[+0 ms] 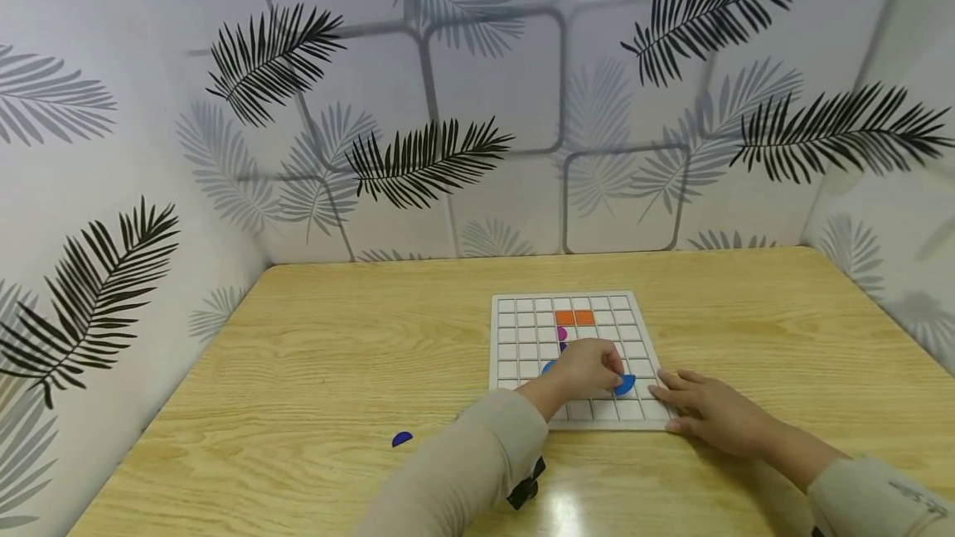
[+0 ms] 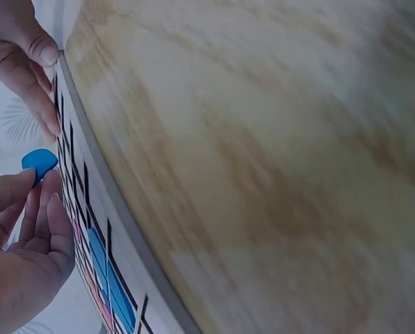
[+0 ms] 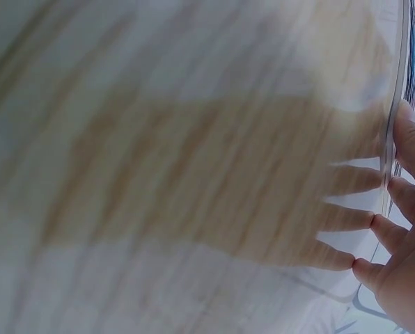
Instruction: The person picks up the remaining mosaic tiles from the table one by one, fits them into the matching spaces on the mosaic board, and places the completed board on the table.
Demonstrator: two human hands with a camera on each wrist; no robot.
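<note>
A bright blue curved-edged piece (image 1: 625, 385) is pinched between the thumb and fingers of my left hand (image 1: 585, 367), over the lower right squares of a white grid board (image 1: 507, 350). In the left wrist view the held piece (image 2: 39, 161) stands out beyond the fingertips. At the board's lower right edge rests my right hand (image 1: 712, 414), its fingers spread and touching the rim and the tabletop. On the grid are two orange squares (image 1: 575, 318), a magenta rounded piece (image 1: 562, 334), a dark blue piece (image 1: 563, 347) and another bright blue piece (image 1: 549, 366), the last two partly hidden by my left hand.
A dark blue half-round piece (image 1: 402, 438) lies on the wooden table (image 1: 336, 355), left of the board. Behind the table stands a wall with a leaf pattern (image 1: 492, 197). A black strap (image 1: 526, 485) shows beside my left sleeve.
</note>
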